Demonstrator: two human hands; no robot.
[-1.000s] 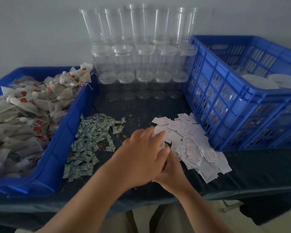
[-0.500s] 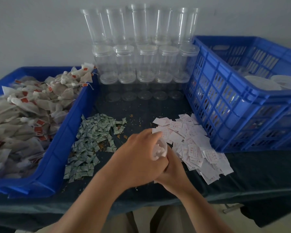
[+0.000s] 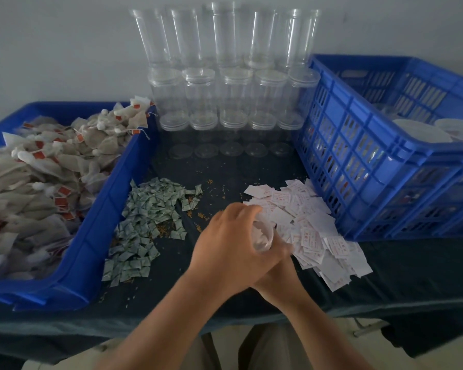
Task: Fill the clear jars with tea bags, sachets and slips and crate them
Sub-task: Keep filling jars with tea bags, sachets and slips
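Jar (image 3: 263, 236) lies tilted, gripped in my left hand (image 3: 225, 244), mouth toward the slips (image 3: 308, 222) just right; my right hand (image 3: 278, 279) sits beneath, grip hidden.

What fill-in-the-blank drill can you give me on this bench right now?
1. The tea bags fill the bin on the ___ side.
2. The sachets between bin and slips are ___ in colour.
3. The slips lie beside the blue ___.
4. The left hand and right hand grip one clear ___.
Missing: left; green; crate; jar.
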